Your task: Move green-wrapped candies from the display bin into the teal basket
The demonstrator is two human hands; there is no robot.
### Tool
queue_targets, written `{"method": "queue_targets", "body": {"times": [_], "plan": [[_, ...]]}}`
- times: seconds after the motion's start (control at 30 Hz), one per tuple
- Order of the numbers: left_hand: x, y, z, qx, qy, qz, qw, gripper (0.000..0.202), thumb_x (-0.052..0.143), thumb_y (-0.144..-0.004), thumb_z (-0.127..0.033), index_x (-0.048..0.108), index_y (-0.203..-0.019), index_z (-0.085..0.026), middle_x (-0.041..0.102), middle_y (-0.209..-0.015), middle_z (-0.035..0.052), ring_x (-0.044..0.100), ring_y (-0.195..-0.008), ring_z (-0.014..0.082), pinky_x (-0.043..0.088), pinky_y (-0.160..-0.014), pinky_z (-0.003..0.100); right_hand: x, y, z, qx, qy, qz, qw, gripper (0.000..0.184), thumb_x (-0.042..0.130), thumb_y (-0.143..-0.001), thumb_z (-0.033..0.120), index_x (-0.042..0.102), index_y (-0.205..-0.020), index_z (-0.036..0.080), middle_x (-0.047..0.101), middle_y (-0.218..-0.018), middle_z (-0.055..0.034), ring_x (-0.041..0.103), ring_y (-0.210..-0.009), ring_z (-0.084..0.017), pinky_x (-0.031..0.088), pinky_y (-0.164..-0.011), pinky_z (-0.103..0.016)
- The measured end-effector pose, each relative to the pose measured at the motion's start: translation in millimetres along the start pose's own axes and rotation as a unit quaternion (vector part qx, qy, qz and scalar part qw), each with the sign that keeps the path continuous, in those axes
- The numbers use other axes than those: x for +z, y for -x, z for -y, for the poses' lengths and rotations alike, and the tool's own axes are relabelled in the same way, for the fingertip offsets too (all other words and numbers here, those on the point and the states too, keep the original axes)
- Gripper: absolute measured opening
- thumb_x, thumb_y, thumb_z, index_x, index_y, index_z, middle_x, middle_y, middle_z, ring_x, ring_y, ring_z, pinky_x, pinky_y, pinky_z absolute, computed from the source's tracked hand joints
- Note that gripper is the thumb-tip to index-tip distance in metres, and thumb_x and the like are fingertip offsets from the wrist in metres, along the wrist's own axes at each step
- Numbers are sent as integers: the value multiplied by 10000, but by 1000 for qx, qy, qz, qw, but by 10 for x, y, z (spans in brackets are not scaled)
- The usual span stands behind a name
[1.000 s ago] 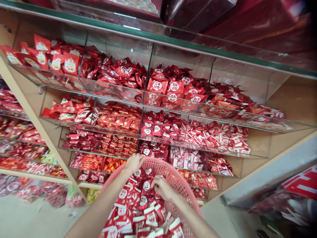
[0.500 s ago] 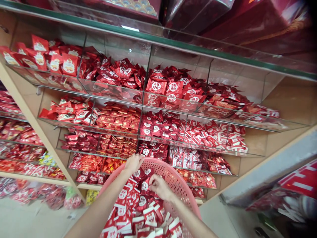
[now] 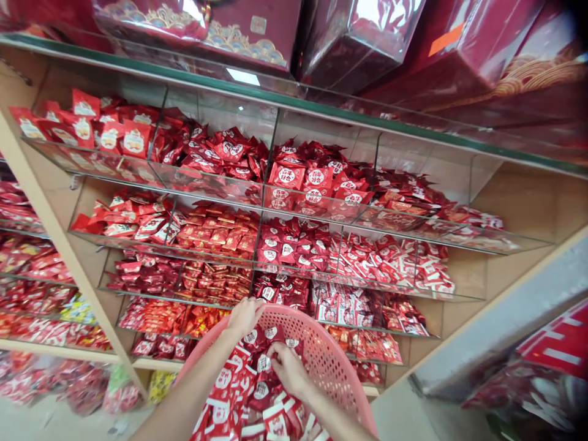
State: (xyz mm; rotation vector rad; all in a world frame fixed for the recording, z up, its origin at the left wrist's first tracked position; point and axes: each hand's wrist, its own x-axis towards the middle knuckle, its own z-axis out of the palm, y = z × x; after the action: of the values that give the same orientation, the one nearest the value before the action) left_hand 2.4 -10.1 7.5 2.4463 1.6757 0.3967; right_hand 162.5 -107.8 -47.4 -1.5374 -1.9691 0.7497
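Two hands (image 3: pixel 287 369), one pink basket (image 3: pixel 342 375) (maroon packets (image 3: pixel 261 392) inside: perhaps five).

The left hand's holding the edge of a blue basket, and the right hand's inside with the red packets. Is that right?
The perforated basket is pink, not blue, as the head view shows. The left hand does hold its edge, and the right hand is inside with the red packets.

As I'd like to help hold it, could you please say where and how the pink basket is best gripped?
Probably by the right rim of the pink basket, from outside: that curved edge shows beyond the right forearm, while the left hand holds the far rim.
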Motion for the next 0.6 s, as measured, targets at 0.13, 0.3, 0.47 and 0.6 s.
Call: {"method": "queue_targets", "body": {"times": [0.13,0.3,0.47,0.6], "plan": [[-3,5,2,6,-3,-8,1000,347,326,-912,-356,611,-1085,-259,632,-975,49,563,-936,197,419,-828,283,-22,33,155,5,158,3,987,283,450,-718,47,589,-891,222,610,-958,-42,567,-925,-195,430,-765,-278],[26,0,22,5,0,-12,1000,362,311,-912,-361,616,-1073,-251,631,-989,58,562,-953,202,419,-835,286,75,18,213,26,264,18,964,399,452,-697,16,579,-1027,200,567,-1097,-100,557,-1034,-253,449,-832,-331],[31,5,25,-3,9,-9,1000,366,314,-908,-361,622,-1069,-245,631,-1005,54,556,-962,198,420,-841,275,-5,9,320,30,262,14,964,360,524,-708,81,551,-1057,166,524,-1164,-144,591,-973,-293,466,-738,-352],[8,13,21,6,22,-10,1000,347,319,-905,-327,633,-1031,-253,639,-976,44,572,-931,182,400,-878,275,-526,-102,696,-42,234,-53,970,152,474,-823,276,557,-921,196,609,-906,-74,608,-713,-221,405,-591,-301]]}}
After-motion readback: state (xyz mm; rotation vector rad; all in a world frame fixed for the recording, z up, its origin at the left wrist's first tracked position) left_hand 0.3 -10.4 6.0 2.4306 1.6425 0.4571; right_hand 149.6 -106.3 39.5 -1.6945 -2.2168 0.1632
